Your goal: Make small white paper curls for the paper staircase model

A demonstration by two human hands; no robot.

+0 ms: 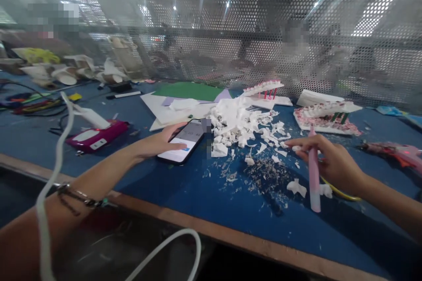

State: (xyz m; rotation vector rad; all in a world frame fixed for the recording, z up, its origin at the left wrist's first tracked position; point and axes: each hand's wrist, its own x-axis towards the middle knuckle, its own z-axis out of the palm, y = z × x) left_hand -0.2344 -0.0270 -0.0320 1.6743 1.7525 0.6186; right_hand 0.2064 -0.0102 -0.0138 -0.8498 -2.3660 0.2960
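My left hand (pixel 161 140) grips a smartphone (pixel 184 145) by its left side. The thumb lies on the lit screen, while the other fingers are partly hidden along the far edge. Between the closed fingers of my right hand (pixel 325 158) is a slim pink pen-shaped tool (pixel 314 180), its narrow tip pointing away from me. Those fingertips are next to a small white scrap at the right side of a heap of torn white paper pieces (pixel 232 118). Below that hand lies a larger white scrap (pixel 296 187).
A purple power strip (pixel 99 136) with a white plug and cable sits left. White models (pixel 329 114) on pink and green posts stand behind my right hand. A pink glue gun (pixel 395 151) lies far right. Green sheet (pixel 189 91) and perforated metal screen (pixel 231 44) are at the back.
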